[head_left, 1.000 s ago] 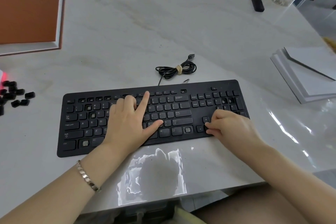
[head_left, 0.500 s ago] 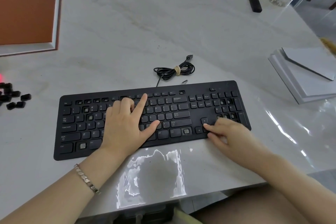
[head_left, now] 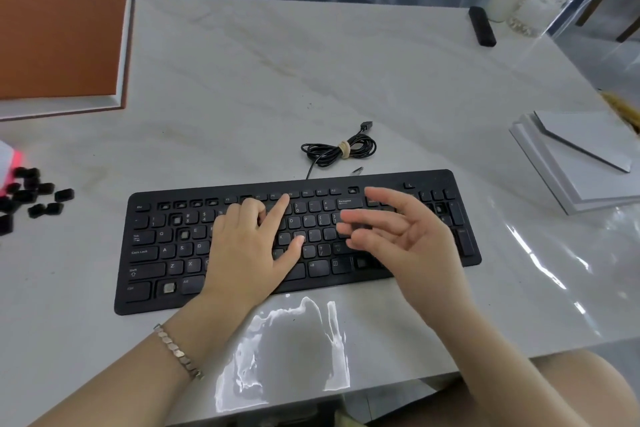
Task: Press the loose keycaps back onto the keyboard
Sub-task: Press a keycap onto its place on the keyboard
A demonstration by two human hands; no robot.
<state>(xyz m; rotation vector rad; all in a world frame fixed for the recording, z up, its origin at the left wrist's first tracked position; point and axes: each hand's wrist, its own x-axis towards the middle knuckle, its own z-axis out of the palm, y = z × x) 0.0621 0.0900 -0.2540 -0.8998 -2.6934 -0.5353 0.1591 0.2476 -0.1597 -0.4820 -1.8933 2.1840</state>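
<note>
Keycaps [head_left: 31, 199] not yet fitted lie as a loose black scatter at the left edge of the desk [head_left: 277, 80], well apart from the keyboard [head_left: 381, 180], which sits flat near the front edge. We note several bare key seats [head_left: 169, 287] on the keyboard: some in the left letter block, a run in the function row, and one in the bottom row towards the right. We find the left hand [head_left: 242, 253] resting on the middle keys, forefinger straight with its tip on the upper rows, thumb on a key lower down, remaining fingers curled; its grip holds nothing. The right hand [head_left: 412, 239] hovers over the right half, blurred, fingers loosely spread, its grip wide and holding nothing we can see. A bundled cable [head_left: 341, 148] lies just behind the keyboard. A bracelet [head_left: 176, 352] is on the left wrist.
</note>
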